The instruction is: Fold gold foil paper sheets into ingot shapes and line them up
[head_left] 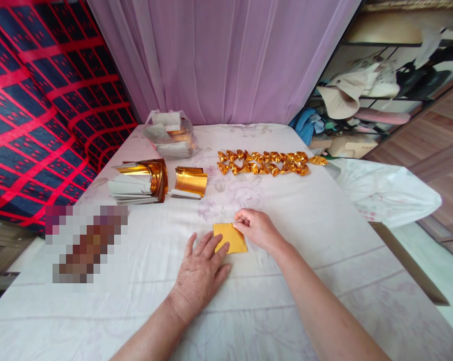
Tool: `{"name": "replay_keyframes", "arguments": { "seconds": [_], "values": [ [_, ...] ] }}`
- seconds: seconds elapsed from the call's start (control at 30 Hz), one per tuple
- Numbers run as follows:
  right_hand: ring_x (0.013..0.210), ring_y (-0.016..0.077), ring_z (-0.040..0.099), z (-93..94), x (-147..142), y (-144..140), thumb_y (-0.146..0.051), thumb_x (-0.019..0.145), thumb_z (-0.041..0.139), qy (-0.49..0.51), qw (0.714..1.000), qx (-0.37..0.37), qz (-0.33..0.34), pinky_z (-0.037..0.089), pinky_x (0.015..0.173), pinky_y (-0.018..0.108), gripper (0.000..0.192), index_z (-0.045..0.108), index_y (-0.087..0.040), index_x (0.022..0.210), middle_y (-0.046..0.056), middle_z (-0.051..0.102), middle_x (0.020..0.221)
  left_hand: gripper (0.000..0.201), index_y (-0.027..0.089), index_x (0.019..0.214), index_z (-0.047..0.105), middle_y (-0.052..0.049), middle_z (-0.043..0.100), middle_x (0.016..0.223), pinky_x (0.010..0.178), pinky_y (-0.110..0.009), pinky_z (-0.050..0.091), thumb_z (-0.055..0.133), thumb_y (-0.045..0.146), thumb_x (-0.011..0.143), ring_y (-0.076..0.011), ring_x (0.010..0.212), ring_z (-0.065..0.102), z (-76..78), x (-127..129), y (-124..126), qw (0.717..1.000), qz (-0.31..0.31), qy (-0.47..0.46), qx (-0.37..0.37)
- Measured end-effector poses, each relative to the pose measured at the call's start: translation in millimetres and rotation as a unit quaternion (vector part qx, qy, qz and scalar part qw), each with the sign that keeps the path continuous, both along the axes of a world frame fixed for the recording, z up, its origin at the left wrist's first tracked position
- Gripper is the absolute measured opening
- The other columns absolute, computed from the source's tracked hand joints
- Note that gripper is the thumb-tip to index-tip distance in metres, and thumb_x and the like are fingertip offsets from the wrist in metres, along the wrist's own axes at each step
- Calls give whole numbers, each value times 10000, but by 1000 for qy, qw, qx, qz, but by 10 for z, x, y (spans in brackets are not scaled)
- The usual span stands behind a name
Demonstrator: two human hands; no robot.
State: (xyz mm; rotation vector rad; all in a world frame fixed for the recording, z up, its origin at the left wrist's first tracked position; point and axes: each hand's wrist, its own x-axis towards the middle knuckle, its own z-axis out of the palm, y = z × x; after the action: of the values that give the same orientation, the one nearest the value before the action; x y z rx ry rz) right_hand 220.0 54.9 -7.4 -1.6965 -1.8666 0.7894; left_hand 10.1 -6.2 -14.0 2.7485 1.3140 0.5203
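A small sheet of gold paper lies flat on the cloth in front of me. My left hand rests palm down with its fingers spread, two fingertips on the paper's left part. At the upper right edge of the sheet, my right hand is closed in a pinch on the paper. Farther back lie a thick stack of gold foil sheets and a smaller stack. To their right sit rows of folded gold foil pieces.
A clear plastic bag with more sheets stands at the back left. A pixelated patch hides something on the left. Purple curtain hangs behind the table; a shelf with shoes and a white plastic bag are at right.
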Motion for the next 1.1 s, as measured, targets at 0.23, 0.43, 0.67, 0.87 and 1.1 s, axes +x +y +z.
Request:
{"name": "replay_keyframes", "arguments": {
  "seconds": [0.23,0.43,0.67,0.87,1.1],
  "values": [
    [652,116,589,-16,-8,0,-197,768,640,-5,1000,13,6,402,614,215,28,634,-222,779,-32,665,722,258,284,1172,648,-13,676,1238,1115,-518,274,506,285,957,-247,1204,566,15,-15,41,1000,13,-18,-7],
    [638,116,585,4,-9,3,-194,774,641,-11,1000,4,8,393,591,212,28,631,-220,778,-34,655,699,253,283,1119,685,-1,715,1170,1097,-530,298,484,298,968,-261,1171,599,29,-61,81,999,8,-31,2],
    [656,116,589,-10,-6,-1,-187,768,641,-10,1000,14,11,396,611,216,36,637,-221,782,-31,662,725,243,300,1112,693,9,719,1161,1099,-531,296,503,277,961,-262,1163,610,14,-51,61,999,14,-31,15],
    [638,107,564,10,-24,-1,-202,773,657,-29,999,10,13,372,602,214,20,646,-218,771,-32,656,735,240,293,1096,697,16,721,1156,1092,-556,293,494,285,968,-276,1163,610,15,-45,57,999,15,-27,18],
    [640,106,556,8,-11,-1,-178,781,632,-26,999,15,20,370,593,207,46,651,-215,762,-31,645,721,250,292,1135,683,1,710,1183,1098,-549,293,503,304,962,-280,1191,594,26,-56,63,999,10,-25,18]
  ]
}}
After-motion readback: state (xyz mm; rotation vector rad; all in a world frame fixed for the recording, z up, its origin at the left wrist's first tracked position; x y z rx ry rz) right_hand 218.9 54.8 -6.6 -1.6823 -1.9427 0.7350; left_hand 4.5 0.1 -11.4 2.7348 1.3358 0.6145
